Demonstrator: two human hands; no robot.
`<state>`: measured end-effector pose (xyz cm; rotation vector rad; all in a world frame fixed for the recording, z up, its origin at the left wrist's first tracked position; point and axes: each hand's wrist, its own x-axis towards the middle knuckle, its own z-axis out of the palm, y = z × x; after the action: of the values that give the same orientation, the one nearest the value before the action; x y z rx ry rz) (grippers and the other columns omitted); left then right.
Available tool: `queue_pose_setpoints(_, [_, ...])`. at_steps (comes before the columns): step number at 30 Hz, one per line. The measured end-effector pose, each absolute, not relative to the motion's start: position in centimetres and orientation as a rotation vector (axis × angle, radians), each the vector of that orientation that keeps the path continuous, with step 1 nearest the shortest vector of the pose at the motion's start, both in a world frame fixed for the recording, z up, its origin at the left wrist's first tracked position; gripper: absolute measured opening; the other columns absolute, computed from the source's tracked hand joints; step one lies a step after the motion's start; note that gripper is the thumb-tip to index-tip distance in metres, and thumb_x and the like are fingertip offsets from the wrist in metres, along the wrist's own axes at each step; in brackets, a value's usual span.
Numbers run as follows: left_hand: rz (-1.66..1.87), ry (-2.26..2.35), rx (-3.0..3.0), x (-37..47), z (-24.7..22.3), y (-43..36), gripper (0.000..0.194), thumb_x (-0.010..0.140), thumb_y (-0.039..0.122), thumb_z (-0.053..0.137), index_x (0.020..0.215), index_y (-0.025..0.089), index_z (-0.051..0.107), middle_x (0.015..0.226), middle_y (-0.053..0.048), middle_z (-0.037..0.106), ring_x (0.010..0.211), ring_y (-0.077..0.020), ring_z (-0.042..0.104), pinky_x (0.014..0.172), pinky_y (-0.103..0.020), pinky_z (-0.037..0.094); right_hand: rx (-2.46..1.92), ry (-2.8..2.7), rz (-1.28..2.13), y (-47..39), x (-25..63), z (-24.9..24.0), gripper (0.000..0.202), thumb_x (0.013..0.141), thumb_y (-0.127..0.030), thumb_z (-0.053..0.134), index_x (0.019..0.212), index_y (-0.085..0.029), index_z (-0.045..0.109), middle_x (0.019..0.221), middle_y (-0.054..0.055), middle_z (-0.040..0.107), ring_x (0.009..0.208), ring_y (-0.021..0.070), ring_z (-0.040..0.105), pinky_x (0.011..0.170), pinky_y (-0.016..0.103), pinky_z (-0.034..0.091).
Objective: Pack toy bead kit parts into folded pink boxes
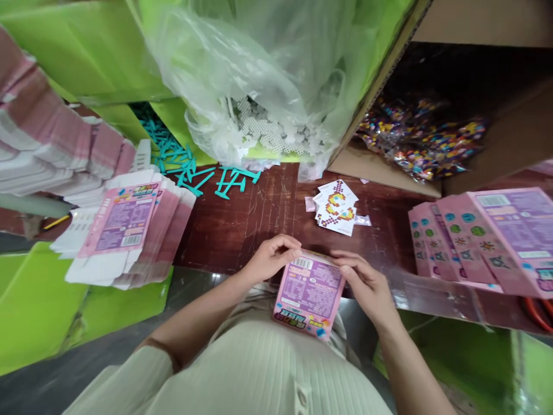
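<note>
A pink and purple box (309, 294) rests against the person's front at the table edge, its printed side with a barcode facing up. My left hand (274, 253) pinches the box's far left corner between thumb and fingers. At the far right corner, my right hand (363, 279) grips the same box, thumb on the printed face and fingers along the far edge. Just beyond the box lies a small pile of white cards (336, 208) with pixel patterns.
Flat pink boxes (123, 222) are stacked at left, beside turquoise plastic tools (185, 173). A plastic bag (259, 104) holds white pegboard pieces. A cardboard carton (384, 167) holds colourful bead packets (432, 144). Filled-out pink boxes (479, 242) and red handles (536, 314) are at right.
</note>
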<state>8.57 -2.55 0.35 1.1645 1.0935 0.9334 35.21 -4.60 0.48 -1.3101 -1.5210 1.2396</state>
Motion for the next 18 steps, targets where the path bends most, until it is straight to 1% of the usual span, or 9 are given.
queue_pose_setpoints(3, [0.895, 1.124, 1.207, 8.8, 1.6, -1.9, 0.035, 0.087, 0.048, 0.084, 0.095, 0.017, 0.072, 0.117, -0.011, 0.078, 0.107, -0.0232, 0.073, 0.095, -0.036, 0.054, -1.372, -1.385, 1.324, -4.1, 34.7, 1.1, 0.032, 0.094, -0.055, 0.075, 0.095, -0.023, 0.076, 0.112, 0.008, 0.079, 0.099, 0.0236, 0.073, 0.089, 0.038, 0.059])
queue_pose_setpoints(7, [0.845, 1.218, 1.345, 8.6, 3.2, -1.4, 0.031, 0.092, 0.048, 0.077, 0.092, 0.018, 0.068, 0.093, -0.004, 0.077, 0.088, -0.0202, 0.071, 0.081, -0.030, 0.054, -1.299, -1.305, 1.349, -3.5, 33.7, 1.2, 0.033, 0.093, -0.056, 0.076, 0.096, -0.023, 0.073, 0.094, 0.003, 0.076, 0.085, 0.0186, 0.067, 0.078, 0.031, 0.055])
queue_pose_setpoints(8, [0.806, 1.240, 1.374, 8.2, 3.1, -1.2, 0.032, 0.092, 0.050, 0.077, 0.090, 0.019, 0.069, 0.092, -0.005, 0.077, 0.087, -0.0209, 0.071, 0.079, -0.030, 0.055, -1.276, -1.327, 1.339, -3.3, 33.7, 1.2, 0.035, 0.093, -0.057, 0.076, 0.093, -0.023, 0.072, 0.091, 0.003, 0.075, 0.084, 0.0184, 0.067, 0.077, 0.031, 0.055])
queue_pose_setpoints(9, [0.754, 1.241, 1.379, 7.9, 2.8, -1.0, 0.033, 0.094, 0.052, 0.074, 0.093, 0.019, 0.072, 0.099, -0.006, 0.079, 0.092, -0.0228, 0.073, 0.082, -0.031, 0.057, -1.262, -1.350, 1.322, -3.1, 33.9, 1.2, 0.037, 0.093, -0.059, 0.075, 0.091, -0.022, 0.073, 0.090, 0.003, 0.076, 0.083, 0.0185, 0.068, 0.077, 0.031, 0.055])
queue_pose_setpoints(11, [0.707, 1.197, 1.352, 7.2, 1.7, -0.5, 0.036, 0.094, 0.056, 0.073, 0.103, 0.021, 0.074, 0.117, -0.010, 0.080, 0.107, -0.0268, 0.076, 0.091, -0.035, 0.060, -1.249, -1.389, 1.265, -3.0, 34.4, 1.2, 0.039, 0.093, -0.060, 0.076, 0.094, -0.021, 0.076, 0.097, 0.005, 0.079, 0.088, 0.0199, 0.072, 0.081, 0.032, 0.058])
queue_pose_setpoints(13, [0.751, 1.177, 1.359, 7.0, 0.5, -0.2, 0.044, 0.090, 0.058, 0.078, 0.116, 0.023, 0.073, 0.124, -0.011, 0.079, 0.112, -0.0291, 0.076, 0.095, -0.039, 0.062, -1.217, -1.441, 1.198, -3.6, 34.8, 1.2, 0.039, 0.093, -0.058, 0.077, 0.107, -0.022, 0.078, 0.115, 0.008, 0.079, 0.107, 0.0223, 0.074, 0.096, 0.035, 0.058])
queue_pose_setpoints(14, [0.781, 1.178, 1.387, 7.1, 0.0, -0.2, 0.046, 0.088, 0.058, 0.079, 0.116, 0.023, 0.073, 0.124, -0.011, 0.079, 0.112, -0.0298, 0.076, 0.096, -0.040, 0.063, -1.199, -1.477, 1.165, -4.1, 34.9, 1.1, 0.039, 0.094, -0.057, 0.076, 0.112, -0.023, 0.077, 0.123, 0.009, 0.077, 0.117, 0.0232, 0.072, 0.103, 0.037, 0.055])
queue_pose_setpoints(16, [0.815, 1.201, 1.471, 7.7, -0.5, -0.7, 0.040, 0.088, 0.060, 0.078, 0.103, 0.023, 0.075, 0.119, -0.011, 0.080, 0.111, -0.0310, 0.077, 0.096, -0.042, 0.064, -1.177, -1.546, 1.111, -5.1, 34.7, 0.9, 0.035, 0.099, -0.055, 0.071, 0.113, -0.024, 0.077, 0.131, 0.011, 0.074, 0.127, 0.0233, 0.068, 0.111, 0.039, 0.052])
queue_pose_setpoints(18, [0.815, 1.216, 1.549, 8.2, -0.1, -1.5, 0.041, 0.092, 0.062, 0.072, 0.087, 0.022, 0.075, 0.118, -0.012, 0.081, 0.111, -0.0320, 0.078, 0.095, -0.043, 0.065, -1.172, -1.595, 1.075, -5.4, 34.6, 1.4, 0.035, 0.104, -0.055, 0.064, 0.105, -0.023, 0.076, 0.129, 0.012, 0.074, 0.127, 0.0231, 0.069, 0.109, 0.039, 0.054])
